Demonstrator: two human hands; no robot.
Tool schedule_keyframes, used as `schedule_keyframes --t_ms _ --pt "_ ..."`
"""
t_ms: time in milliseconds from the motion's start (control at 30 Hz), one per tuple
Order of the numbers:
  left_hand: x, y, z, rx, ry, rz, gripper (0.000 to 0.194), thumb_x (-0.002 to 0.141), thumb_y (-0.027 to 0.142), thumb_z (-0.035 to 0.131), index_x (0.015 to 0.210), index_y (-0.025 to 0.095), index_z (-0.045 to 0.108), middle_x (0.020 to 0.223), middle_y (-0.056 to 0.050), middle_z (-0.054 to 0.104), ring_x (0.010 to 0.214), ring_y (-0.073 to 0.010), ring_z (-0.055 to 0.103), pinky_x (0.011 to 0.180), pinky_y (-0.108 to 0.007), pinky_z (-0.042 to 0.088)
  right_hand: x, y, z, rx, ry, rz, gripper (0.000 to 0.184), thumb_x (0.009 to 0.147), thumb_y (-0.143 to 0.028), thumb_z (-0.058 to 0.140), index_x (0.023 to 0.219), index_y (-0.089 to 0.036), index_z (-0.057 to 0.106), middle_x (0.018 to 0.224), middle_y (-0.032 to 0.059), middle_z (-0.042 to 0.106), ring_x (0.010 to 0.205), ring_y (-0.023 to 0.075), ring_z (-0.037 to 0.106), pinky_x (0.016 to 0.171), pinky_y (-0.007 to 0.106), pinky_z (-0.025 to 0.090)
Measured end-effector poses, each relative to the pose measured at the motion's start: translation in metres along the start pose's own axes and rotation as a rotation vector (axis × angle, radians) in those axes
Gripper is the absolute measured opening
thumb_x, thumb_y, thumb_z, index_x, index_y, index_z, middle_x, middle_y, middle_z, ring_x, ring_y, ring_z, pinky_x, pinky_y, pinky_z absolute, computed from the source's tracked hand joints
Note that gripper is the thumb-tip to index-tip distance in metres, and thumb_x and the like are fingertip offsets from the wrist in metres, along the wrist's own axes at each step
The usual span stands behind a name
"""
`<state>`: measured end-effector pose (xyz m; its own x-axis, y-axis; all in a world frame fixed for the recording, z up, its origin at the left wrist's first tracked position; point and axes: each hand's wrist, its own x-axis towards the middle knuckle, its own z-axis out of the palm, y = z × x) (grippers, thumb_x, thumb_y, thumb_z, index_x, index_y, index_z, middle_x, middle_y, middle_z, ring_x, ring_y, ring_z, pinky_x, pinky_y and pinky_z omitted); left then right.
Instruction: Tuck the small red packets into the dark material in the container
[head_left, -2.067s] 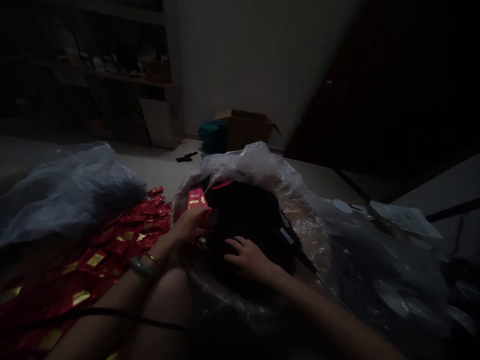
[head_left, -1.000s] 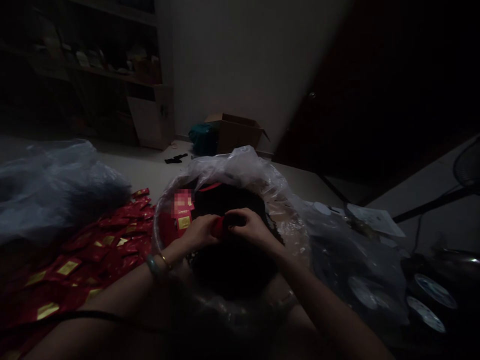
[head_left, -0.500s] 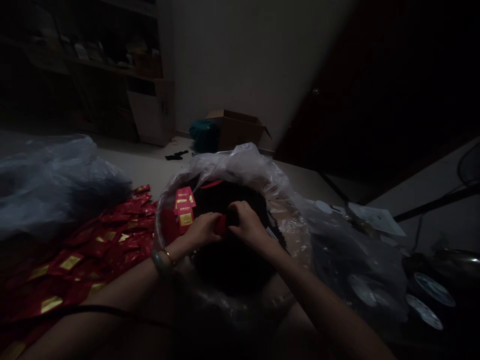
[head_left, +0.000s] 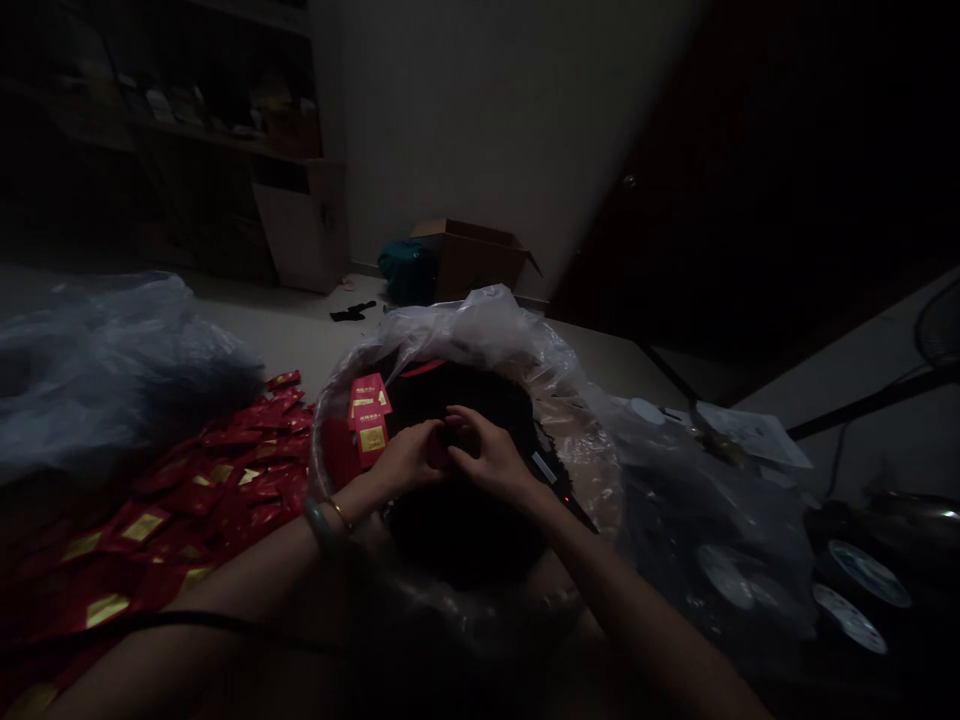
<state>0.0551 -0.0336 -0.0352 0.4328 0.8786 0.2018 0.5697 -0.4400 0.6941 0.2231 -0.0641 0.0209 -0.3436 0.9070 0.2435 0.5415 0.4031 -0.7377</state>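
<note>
The room is dim. My left hand (head_left: 409,458) and my right hand (head_left: 484,455) meet fingertip to fingertip over a heap of dark loose material (head_left: 465,520) in a clear plastic bag (head_left: 487,330). Both pinch a small red packet (head_left: 437,452) between them; little of it shows. A few red packets with gold labels (head_left: 369,412) stand upright at the bag's left rim, just beyond my left hand. A bracelet sits on my left wrist.
Several red and gold packets (head_left: 172,500) lie spread on the floor at left, beside a crumpled plastic bag (head_left: 105,370). An open cardboard box (head_left: 472,255) stands by the far wall. More plastic and round discs (head_left: 847,600) lie at right. Shelves fill the far left.
My right hand lifted off the dark heap and came to meet my left hand over the bag. Both hands now pinch the red packet closely; the view shifted slightly.
</note>
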Motion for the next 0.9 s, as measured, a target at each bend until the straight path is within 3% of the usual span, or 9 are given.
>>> schedule_keyframes --t_ms 67,167,267,333,467,533,667,800,900 --pt "-0.001 0.000 0.002 0.003 -0.001 -0.038 0.063 0.063 0.025 0.074 0.121 0.017 0.052 0.109 -0.009 0.066 0.093 -0.0234 0.063 0.077 -0.031 0.047 -0.007 -0.001 0.005 -0.175 -0.002 0.032 0.050 0.073 -0.019 0.067 0.122 -0.019 0.056 0.108 0.0101 0.065 0.101 0.0220 0.058 0.093 0.040 0.046" --pt "-0.002 0.000 0.005 0.062 -0.030 -0.086 0.070 0.060 0.029 0.078 0.124 0.015 0.051 0.109 -0.011 0.066 0.095 -0.0261 0.062 0.079 -0.032 0.046 -0.013 0.003 0.012 -0.398 -0.147 0.092 0.031 0.077 -0.033 0.070 0.104 -0.018 0.068 0.095 0.0121 0.066 0.096 0.0259 0.054 0.085 0.041 0.046" --pt "-0.003 0.002 0.000 0.071 -0.097 -0.078 0.059 0.059 0.031 0.078 0.113 0.016 0.059 0.105 -0.009 0.066 0.098 -0.0275 0.060 0.083 -0.034 0.045 -0.010 0.013 0.013 -0.386 -0.243 0.122 0.012 0.084 -0.027 0.063 0.081 -0.018 0.071 0.085 0.0096 0.068 0.098 0.0246 0.054 0.085 0.037 0.045" --pt "-0.004 0.005 -0.008 -0.059 -0.184 -0.138 0.049 0.060 0.032 0.075 0.105 0.016 0.062 0.098 -0.006 0.067 0.094 -0.0259 0.061 0.080 -0.034 0.045 -0.007 0.020 0.007 -0.277 -0.213 0.120 0.014 0.086 -0.019 0.057 0.082 -0.018 0.071 0.091 0.0083 0.069 0.101 0.0220 0.055 0.089 0.034 0.044" --pt "-0.007 0.008 -0.021 -0.574 -0.395 -0.329 0.039 0.065 0.037 0.069 0.096 0.016 0.057 0.084 -0.001 0.066 0.075 -0.0177 0.062 0.065 -0.028 0.047 -0.005 0.024 -0.011 -0.053 -0.156 0.080 0.018 0.087 -0.017 0.051 0.089 -0.019 0.069 0.097 0.0048 0.068 0.096 0.0176 0.059 0.088 0.030 0.043" --pt "-0.008 0.009 -0.019 -0.687 -0.387 -0.343 0.036 0.063 0.033 0.071 0.091 0.017 0.054 0.078 0.002 0.064 0.071 -0.0147 0.061 0.063 -0.025 0.046 -0.006 0.021 -0.018 0.068 -0.201 0.120 0.015 0.085 -0.020 0.053 0.088 -0.017 0.068 0.089 0.0024 0.068 0.083 0.0158 0.061 0.077 0.027 0.045" --pt "-0.007 0.019 -0.008 -0.690 -0.303 -0.310 0.038 0.056 0.023 0.075 0.086 0.017 0.054 0.078 0.004 0.063 0.075 -0.0133 0.061 0.065 -0.023 0.045 -0.009 0.014 -0.023 0.246 -0.284 0.270 0.011 0.079 -0.021 0.058 0.080 -0.014 0.066 0.071 -0.0019 0.064 0.064 0.0117 0.055 0.061 0.022 0.041" --pt "-0.004 0.039 -0.005 -0.784 -0.356 -0.311 0.042 0.061 0.030 0.076 0.098 0.016 0.061 0.094 -0.002 0.069 0.086 -0.0174 0.063 0.072 -0.026 0.047 -0.012 0.005 -0.034 0.102 -0.271 0.159 0.016 0.082 -0.019 0.053 0.075 -0.015 0.067 0.068 -0.0020 0.062 0.063 0.0114 0.054 0.059 0.022 0.038" --pt "-0.003 0.054 -0.003 -0.887 -0.313 -0.384 0.042 0.064 0.040 0.074 0.096 0.014 0.065 0.086 -0.003 0.070 0.077 -0.0169 0.064 0.068 -0.026 0.046 -0.016 -0.001 -0.045 -0.096 -0.135 0.063 0.012 0.081 -0.018 0.057 0.079 -0.018 0.069 0.079 0.0014 0.066 0.079 0.0158 0.059 0.070 0.025 0.042"
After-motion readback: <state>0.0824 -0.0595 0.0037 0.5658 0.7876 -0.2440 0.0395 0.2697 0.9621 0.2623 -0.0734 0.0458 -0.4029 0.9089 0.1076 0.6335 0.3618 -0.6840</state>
